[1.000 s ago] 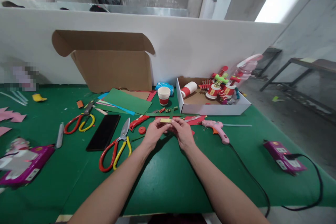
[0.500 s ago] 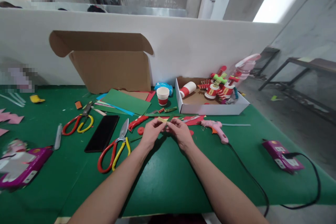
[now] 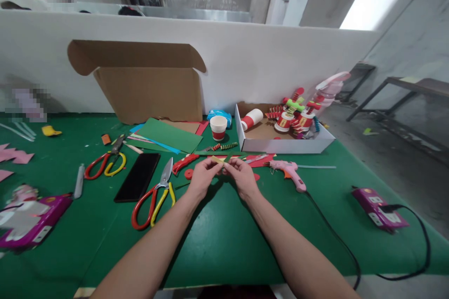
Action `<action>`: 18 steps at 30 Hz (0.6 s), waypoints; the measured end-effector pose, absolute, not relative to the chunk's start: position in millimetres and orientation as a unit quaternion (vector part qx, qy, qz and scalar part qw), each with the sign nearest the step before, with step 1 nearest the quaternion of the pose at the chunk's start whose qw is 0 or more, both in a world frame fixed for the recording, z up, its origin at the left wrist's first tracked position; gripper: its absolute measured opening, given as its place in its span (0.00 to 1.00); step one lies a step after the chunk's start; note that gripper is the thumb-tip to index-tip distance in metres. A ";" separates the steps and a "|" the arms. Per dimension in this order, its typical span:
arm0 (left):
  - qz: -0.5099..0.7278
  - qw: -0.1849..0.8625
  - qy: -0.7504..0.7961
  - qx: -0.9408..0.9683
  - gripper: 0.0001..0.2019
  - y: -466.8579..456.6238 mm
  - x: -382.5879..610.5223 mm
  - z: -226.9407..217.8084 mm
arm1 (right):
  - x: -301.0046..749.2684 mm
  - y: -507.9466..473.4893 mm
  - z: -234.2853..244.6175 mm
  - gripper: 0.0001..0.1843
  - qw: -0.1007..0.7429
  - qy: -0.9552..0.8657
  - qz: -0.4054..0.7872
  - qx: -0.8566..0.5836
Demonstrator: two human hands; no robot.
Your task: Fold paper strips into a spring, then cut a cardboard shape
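My left hand (image 3: 203, 176) and my right hand (image 3: 242, 175) meet at the middle of the table, fingertips pinched together. Between them is a small yellow paper strip (image 3: 218, 160), held by the left fingers, and a green paper strip (image 3: 228, 157) at the right fingers. Part of both strips is hidden by the fingers. Just beyond lie red paper (image 3: 261, 161) and folded paper springs (image 3: 228, 146). To the left of my left hand are a red-handled cutter (image 3: 184, 163), a red disc (image 3: 188, 174) and large scissors (image 3: 154, 201).
A paper cup (image 3: 218, 128) stands behind my hands. Right of it, a white box (image 3: 287, 145) holds decorated cups. A pink glue gun (image 3: 289, 171) trails a cable to a purple power strip (image 3: 380, 209). Leftward lie a phone (image 3: 137, 177), coloured paper (image 3: 171, 135) and smaller scissors (image 3: 105, 163).
My hands keep nearly the same pose, with the strips still pinched between the fingertips. The whole view has shifted very slightly.
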State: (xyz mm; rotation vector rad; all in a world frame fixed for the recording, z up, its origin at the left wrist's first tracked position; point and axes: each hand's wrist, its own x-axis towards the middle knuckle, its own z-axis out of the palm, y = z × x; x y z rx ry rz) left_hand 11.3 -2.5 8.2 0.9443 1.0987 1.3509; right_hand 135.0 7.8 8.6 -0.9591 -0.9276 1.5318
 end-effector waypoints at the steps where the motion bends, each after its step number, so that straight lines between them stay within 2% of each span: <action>1: 0.570 0.557 0.462 0.389 0.16 -2.1 11.4 7.0 | 135.2 8.0 8.7 0.19 0.523 -0.380 0.650 -0.400; 7: 0.568 0.567 0.460 0.379 0.17 -1.2 10.1 5.9 | 137.3 7.5 12.3 0.20 0.502 -0.344 0.695 -0.382; 18: 0.572 0.589 0.452 0.350 0.18 -4.1 13.8 12.2 | 137.0 9.9 10.3 0.19 0.519 -0.388 0.632 -0.425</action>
